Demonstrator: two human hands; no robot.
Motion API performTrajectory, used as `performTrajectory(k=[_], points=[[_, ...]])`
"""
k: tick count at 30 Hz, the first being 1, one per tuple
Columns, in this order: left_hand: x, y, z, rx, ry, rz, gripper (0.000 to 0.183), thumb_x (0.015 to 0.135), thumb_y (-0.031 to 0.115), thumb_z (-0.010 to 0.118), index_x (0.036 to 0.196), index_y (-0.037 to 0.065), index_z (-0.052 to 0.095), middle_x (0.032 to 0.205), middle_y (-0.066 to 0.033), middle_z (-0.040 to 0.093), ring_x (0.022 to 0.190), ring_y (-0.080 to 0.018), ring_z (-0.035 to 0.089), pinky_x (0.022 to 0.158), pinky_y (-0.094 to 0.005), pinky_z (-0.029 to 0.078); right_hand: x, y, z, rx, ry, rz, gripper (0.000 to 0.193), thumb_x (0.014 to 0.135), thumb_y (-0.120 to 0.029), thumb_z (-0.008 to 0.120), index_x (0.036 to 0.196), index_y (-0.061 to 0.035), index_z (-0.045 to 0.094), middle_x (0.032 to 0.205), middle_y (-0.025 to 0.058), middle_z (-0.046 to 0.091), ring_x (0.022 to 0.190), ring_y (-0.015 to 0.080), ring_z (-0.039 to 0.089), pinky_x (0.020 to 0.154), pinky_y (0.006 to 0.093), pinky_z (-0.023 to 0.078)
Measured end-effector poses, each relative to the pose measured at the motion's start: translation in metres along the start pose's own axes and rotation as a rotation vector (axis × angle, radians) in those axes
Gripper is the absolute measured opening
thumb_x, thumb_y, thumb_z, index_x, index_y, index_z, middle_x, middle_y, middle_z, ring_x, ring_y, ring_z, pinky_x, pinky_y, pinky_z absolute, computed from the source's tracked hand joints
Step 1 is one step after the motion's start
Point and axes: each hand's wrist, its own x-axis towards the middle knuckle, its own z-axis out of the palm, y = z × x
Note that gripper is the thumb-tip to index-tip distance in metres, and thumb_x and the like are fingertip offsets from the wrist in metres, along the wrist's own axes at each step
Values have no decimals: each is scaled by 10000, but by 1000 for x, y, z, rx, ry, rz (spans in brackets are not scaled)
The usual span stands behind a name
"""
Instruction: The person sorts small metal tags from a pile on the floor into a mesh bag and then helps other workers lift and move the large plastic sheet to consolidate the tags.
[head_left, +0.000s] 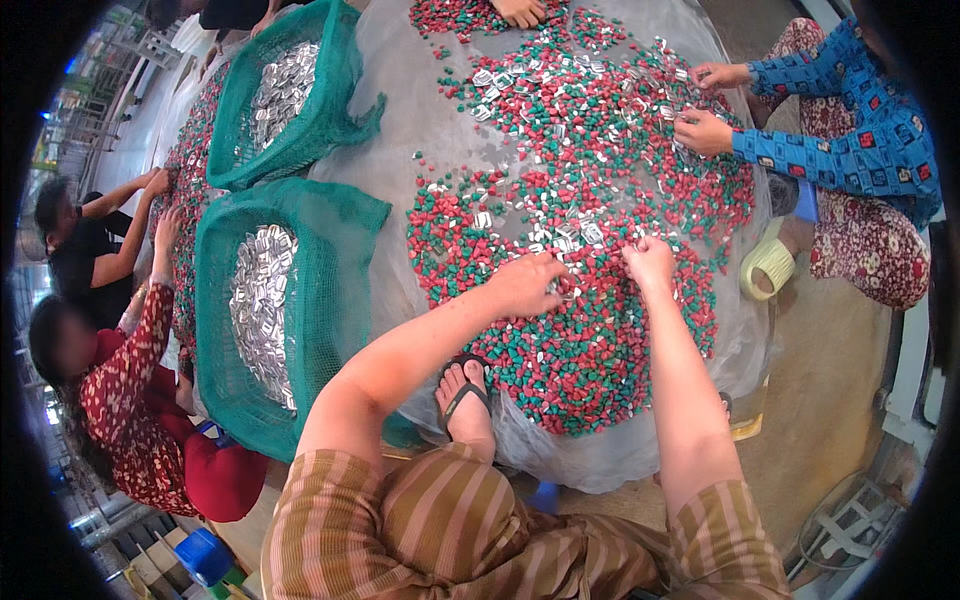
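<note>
Printed patches on a blue sleeve (810, 152) at our right are too small for us to read. We count two green baskets (340, 225) of silver buckle-like pieces (262, 310). Red, green and white pellets (570, 365), too many to count, lie spread on a translucent sheet (385, 170). Our left hand (530, 285) curls over them, fingers slightly apart; our right hand (651, 262) bunches near, its grip one we cannot tell.

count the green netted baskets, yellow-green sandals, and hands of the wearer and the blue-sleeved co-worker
Green netted baskets: 2
Yellow-green sandal: 1
Wearer's left hand and right hand: 2
Blue-sleeved co-worker's hands: 2
Total: 7
</note>
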Motion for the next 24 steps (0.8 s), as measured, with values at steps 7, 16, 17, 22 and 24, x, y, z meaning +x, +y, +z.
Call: performTrajectory(k=[7, 16, 17, 22, 24], points=[[37, -7, -41, 74, -70, -104, 473, 764, 291, 656, 1177, 99, 529, 1097, -148, 573, 989, -319, 569, 837, -412, 464, -11, -41, 6, -282, -92, -213, 371, 744, -316, 668, 1032, -119, 543, 925, 116, 633, 894, 298, 603, 764, 410, 466], [74, -36, 1, -62, 27, -174, 470, 733, 240, 669, 1152, 108, 502, 1114, -136, 551, 1031, -306, 545, 871, -413, 443, -7, -55, 17, -368, -340, -256, 373, 736, -339, 693, 1062, -190, 587, 983, 112, 640, 946, 311, 599, 795, 434, 468], [67, -27, 0, -113, -24, -191, 443, 724, 236, 681, 1116, 114, 514, 1072, -135, 567, 1006, -311, 555, 855, -419, 446, -13, -51, 14, -409, -343, -221, 317, 715, -319, 712, 983, -183, 613, 939, 113, 645, 914, 300, 610, 760, 426, 475], [18, -1, -11, -99, -71, -21, 295, 718, 208, 696, 966, 104, 576, 933, -91, 614, 872, -303, 600, 735, -406, 475, -46, -28, -6, -132, -485, -333, 235, 705, -246, 729, 815, -85, 597, 735, 66, 611, 702, 214, 590, 631, 362, 447], [6, 14, -29, -102, -172, -7, 256, 726, 214, 693, 943, 103, 615, 959, -84, 624, 880, -299, 600, 733, -392, 477, -51, -18, -17, 42, -557, -318, 209, 717, -212, 728, 771, -65, 588, 699, 33, 593, 651, 157, 558, 598, 331, 429]])
